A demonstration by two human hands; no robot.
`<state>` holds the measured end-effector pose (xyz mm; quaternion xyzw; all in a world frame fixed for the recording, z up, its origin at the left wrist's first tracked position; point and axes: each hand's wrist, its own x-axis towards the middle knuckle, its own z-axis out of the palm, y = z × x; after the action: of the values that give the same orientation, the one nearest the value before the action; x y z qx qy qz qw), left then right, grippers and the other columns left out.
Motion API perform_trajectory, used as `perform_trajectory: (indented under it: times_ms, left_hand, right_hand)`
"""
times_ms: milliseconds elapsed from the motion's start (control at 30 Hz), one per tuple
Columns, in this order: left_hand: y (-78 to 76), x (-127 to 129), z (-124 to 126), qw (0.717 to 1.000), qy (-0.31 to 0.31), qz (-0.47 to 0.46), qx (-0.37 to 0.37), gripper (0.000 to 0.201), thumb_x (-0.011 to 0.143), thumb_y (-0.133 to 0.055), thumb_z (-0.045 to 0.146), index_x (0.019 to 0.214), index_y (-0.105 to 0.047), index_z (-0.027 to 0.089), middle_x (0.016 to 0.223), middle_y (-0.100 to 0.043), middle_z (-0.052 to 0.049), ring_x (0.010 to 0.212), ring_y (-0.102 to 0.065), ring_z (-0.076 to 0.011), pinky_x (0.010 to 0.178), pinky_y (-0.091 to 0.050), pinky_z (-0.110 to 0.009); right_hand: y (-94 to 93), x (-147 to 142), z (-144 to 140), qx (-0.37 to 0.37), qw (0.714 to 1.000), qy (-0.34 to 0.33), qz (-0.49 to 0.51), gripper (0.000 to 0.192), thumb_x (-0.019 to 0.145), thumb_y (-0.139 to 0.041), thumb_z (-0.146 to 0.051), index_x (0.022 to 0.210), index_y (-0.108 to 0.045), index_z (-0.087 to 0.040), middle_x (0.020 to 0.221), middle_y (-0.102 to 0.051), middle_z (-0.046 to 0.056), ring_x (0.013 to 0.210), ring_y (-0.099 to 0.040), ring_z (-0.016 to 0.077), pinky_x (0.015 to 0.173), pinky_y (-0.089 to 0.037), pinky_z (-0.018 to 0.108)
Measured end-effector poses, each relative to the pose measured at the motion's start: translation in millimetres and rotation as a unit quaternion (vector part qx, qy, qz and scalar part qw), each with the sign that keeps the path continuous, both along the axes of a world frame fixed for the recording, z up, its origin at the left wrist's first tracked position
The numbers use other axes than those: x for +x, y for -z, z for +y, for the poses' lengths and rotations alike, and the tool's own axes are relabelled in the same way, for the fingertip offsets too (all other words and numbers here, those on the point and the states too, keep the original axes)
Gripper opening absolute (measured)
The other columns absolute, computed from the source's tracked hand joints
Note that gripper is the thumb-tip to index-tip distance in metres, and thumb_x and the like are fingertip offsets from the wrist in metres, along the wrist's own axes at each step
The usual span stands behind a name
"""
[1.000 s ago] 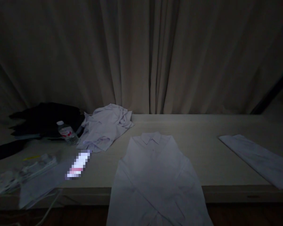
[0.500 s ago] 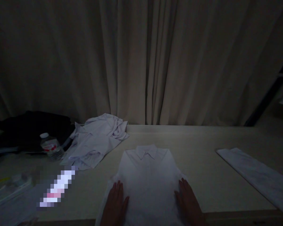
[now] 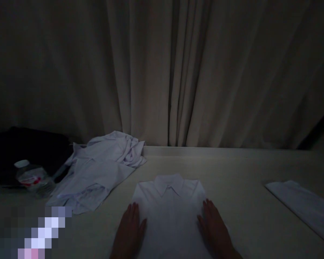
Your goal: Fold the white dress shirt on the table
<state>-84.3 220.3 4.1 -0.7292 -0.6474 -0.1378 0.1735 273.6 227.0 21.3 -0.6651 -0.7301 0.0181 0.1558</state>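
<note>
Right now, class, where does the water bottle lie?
In the head view the water bottle lies on its side at the far left of the table, between the dark bundle and the crumpled white shirt.

The single head camera looks forward and slightly down, close over the table, facing the curtain.

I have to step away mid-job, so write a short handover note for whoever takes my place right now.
Left hand: open, flat on the left edge of the folded white shirt.
Right hand: open, flat on its right edge.
The shirt lies collar-up at the table front.
Done: sides folded in.
Left: a crumpled white shirt waits at left; a folded white cloth lies at right.
</note>
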Motion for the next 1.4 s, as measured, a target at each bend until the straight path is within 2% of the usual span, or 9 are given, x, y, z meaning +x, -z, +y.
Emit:
perform_trajectory:
  times_ms: [100, 200, 367, 533, 667, 900, 1033, 1233, 1400]
  left_hand:
    - [-12.2, 10.8, 45.9, 1.0, 0.001, -0.01, 0.002, 0.065, 0.085, -0.034, 0.049, 0.127, -0.046, 0.001, 0.136, -0.046, -0.021, 0.13, -0.038, -0.0314, 0.106, -0.036, -0.044]
    - [-7.6, 9.6, 78.1, 1.0, -0.013, -0.01, -0.011, 0.067, 0.085, -0.034, 0.05, 0.124, -0.048, -0.002, 0.134, -0.046, -0.024, 0.128, -0.039, -0.0333, 0.106, -0.035, -0.046]
    - [6.9, -6.8, 93.6, 0.998, -0.008, 0.002, -0.057, 0.073, 0.083, -0.032, 0.058, 0.13, -0.043, 0.003, 0.139, -0.041, -0.021, 0.131, -0.035, -0.0334, 0.107, -0.033, -0.048]
    - [4.3, -8.6, 91.6, 0.996, -0.045, -0.002, -0.081, 0.073, 0.082, -0.029, 0.061, 0.135, -0.038, 0.012, 0.145, -0.034, -0.016, 0.134, -0.028, -0.0349, 0.107, -0.026, -0.055]
    - [1.3, -7.8, 93.3, 0.994, -0.048, -0.004, -0.098, 0.073, 0.081, -0.03, 0.063, 0.135, -0.039, 0.015, 0.145, -0.036, -0.014, 0.134, -0.028, -0.0363, 0.107, -0.025, -0.056]
    - [-1.0, -11.0, 99.7, 0.998, -0.005, -0.003, -0.064, 0.072, 0.081, -0.033, 0.062, 0.132, -0.043, 0.012, 0.142, -0.04, -0.017, 0.133, -0.031, -0.0341, 0.108, -0.028, -0.05]
    - [1.7, -1.0, 111.2, 0.999, 0.031, -0.008, -0.029, 0.067, 0.085, -0.032, 0.055, 0.132, -0.042, 0.008, 0.141, -0.041, -0.018, 0.134, -0.031, -0.0295, 0.109, -0.029, -0.043]
    - [16.6, 1.4, 128.0, 0.998, 0.024, -0.013, -0.055, 0.072, 0.081, -0.032, 0.064, 0.135, -0.039, 0.017, 0.143, -0.039, -0.016, 0.133, -0.032, -0.0332, 0.107, -0.029, -0.048]
    - [12.4, -2.2, 131.9, 0.996, 0.039, -0.013, -0.08, 0.075, 0.079, -0.032, 0.067, 0.138, -0.034, 0.021, 0.146, -0.034, -0.015, 0.135, -0.027, -0.0355, 0.107, -0.026, -0.049]
  right_hand:
    - [-8.3, -19.1, 42.3, -0.005, 1.0, 0.004, 0.009, 0.074, 0.088, -0.023, -0.058, 0.137, -0.032, -0.003, 0.146, -0.028, 0.017, 0.137, -0.021, 0.0283, 0.113, -0.023, 0.044]
    - [-3.2, -29.0, 80.0, -0.017, 1.0, 0.019, 0.008, 0.077, 0.088, -0.021, -0.058, 0.136, -0.03, 0.001, 0.146, -0.026, 0.02, 0.137, -0.02, 0.0296, 0.113, -0.021, 0.044]
    - [15.8, -20.6, 114.0, -0.016, 1.0, 0.0, -0.007, 0.074, 0.088, -0.018, -0.058, 0.137, -0.032, -0.003, 0.147, -0.027, 0.019, 0.137, -0.022, 0.0284, 0.113, -0.02, 0.044]
    - [27.7, -7.4, 120.4, -0.021, 1.0, -0.009, -0.017, 0.073, 0.088, -0.02, -0.06, 0.138, -0.032, -0.008, 0.147, -0.026, 0.018, 0.136, -0.022, 0.0281, 0.112, -0.019, 0.046]
    - [30.9, -3.5, 120.4, -0.024, 0.999, -0.013, -0.021, 0.071, 0.088, -0.021, -0.061, 0.138, -0.032, -0.012, 0.148, -0.024, 0.017, 0.137, -0.021, 0.0277, 0.112, -0.018, 0.046]
    - [22.5, -7.7, 122.0, -0.016, 0.999, -0.012, -0.041, 0.074, 0.087, -0.021, -0.062, 0.137, -0.033, -0.01, 0.147, -0.026, 0.019, 0.137, -0.021, 0.0303, 0.112, -0.018, 0.047]
    - [11.3, -20.4, 130.7, -0.024, 0.998, -0.059, -0.031, 0.073, 0.088, -0.018, -0.06, 0.139, -0.027, -0.009, 0.149, -0.021, 0.015, 0.139, -0.014, 0.0267, 0.114, -0.014, 0.044]
    - [19.4, -25.2, 142.2, -0.057, 0.995, -0.074, -0.015, 0.072, 0.087, -0.018, -0.063, 0.14, -0.027, -0.014, 0.149, -0.021, 0.012, 0.138, -0.016, 0.0262, 0.113, -0.016, 0.045]
    - [21.5, -20.4, 141.8, -0.059, 0.996, -0.065, -0.028, 0.076, 0.086, -0.017, -0.065, 0.141, -0.025, -0.013, 0.15, -0.02, 0.014, 0.139, -0.013, 0.0272, 0.113, -0.013, 0.044]
